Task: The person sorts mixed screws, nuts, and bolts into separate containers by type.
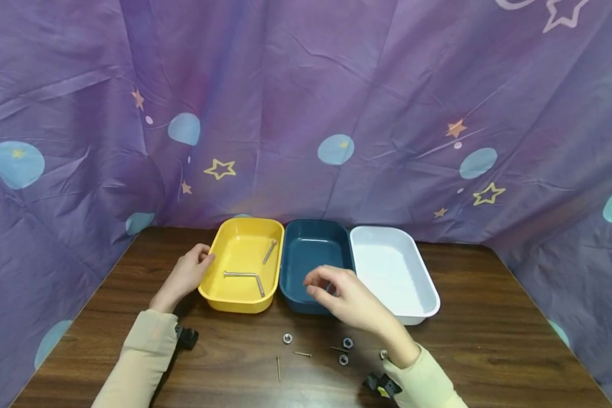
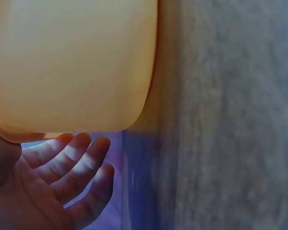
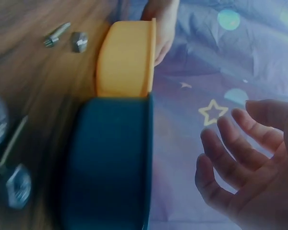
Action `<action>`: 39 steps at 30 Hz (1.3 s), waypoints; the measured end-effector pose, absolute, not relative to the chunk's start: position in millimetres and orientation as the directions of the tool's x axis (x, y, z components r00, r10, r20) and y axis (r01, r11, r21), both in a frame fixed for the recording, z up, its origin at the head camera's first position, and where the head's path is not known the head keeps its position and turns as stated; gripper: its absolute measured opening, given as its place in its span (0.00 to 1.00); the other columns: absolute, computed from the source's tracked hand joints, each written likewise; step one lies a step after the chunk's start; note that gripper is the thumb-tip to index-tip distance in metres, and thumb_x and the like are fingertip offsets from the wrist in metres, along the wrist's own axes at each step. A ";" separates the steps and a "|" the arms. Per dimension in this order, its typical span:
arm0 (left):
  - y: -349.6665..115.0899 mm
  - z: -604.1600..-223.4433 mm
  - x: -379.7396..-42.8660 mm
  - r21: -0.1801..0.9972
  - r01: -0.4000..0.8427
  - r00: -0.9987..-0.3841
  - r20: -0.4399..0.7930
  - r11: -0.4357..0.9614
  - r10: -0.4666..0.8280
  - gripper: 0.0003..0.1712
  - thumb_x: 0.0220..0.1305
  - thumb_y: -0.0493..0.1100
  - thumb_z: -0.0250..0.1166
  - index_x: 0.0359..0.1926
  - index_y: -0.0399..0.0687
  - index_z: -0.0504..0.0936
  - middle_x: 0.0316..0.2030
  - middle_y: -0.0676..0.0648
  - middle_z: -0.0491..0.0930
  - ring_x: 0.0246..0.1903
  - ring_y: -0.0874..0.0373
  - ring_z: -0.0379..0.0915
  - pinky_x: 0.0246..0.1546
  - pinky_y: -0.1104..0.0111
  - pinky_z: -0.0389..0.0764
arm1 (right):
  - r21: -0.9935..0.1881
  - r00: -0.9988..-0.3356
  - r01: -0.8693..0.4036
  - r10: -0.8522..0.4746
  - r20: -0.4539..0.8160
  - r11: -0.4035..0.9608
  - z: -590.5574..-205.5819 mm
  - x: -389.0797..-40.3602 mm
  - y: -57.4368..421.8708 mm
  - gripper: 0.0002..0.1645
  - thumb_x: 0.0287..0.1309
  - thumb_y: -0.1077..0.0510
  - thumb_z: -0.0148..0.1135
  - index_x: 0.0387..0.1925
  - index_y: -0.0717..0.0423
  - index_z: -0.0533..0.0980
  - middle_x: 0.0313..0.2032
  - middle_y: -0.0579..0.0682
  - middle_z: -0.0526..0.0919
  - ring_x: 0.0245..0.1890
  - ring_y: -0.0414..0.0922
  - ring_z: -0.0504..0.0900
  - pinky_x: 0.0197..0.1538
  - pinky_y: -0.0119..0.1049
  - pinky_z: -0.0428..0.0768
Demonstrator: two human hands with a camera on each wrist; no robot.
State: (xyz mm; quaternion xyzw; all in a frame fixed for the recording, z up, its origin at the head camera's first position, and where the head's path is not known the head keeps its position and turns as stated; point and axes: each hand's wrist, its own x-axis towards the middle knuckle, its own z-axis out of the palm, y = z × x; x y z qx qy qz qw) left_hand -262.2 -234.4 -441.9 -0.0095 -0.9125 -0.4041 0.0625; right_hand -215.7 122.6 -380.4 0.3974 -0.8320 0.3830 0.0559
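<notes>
My left hand (image 1: 186, 272) rests at the left rim of a yellow tray (image 1: 242, 306), fingers loosely bent and their tips right at its edge. In the left wrist view the fingers (image 2: 89, 179) are spread beside the tray's wall. Inside this tray lie three long silver bolts (image 1: 269, 252), two of them meeting in an L. Over the near part of a dark blue tray (image 1: 311, 260), my right hand (image 1: 349, 297) hovers with loosely curved fingers and nothing between them. The right wrist view shows its fingers (image 3: 233, 153) above the rim level.
A white tray (image 1: 392, 266) stands right of the blue one, all three side by side. On the wooden table (image 1: 224, 362) in front lie several nuts (image 1: 288, 338) and three thin brass-coloured screws (image 1: 279, 368). A purple patterned cloth (image 1: 285, 113) hangs behind the table.
</notes>
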 end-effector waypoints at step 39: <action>-232.7 -440.9 -259.5 0.754 0.071 -0.992 0.119 0.653 -0.030 0.17 0.73 0.41 0.54 0.52 0.30 0.71 0.40 0.36 0.77 0.38 0.46 0.75 0.39 0.60 0.74 | -0.676 -0.608 -0.608 -0.792 0.058 0.417 -441.6 -185.3 251.8 0.14 0.52 0.65 0.70 0.40 0.52 0.78 0.29 0.35 0.76 0.27 0.30 0.75 0.28 0.29 0.77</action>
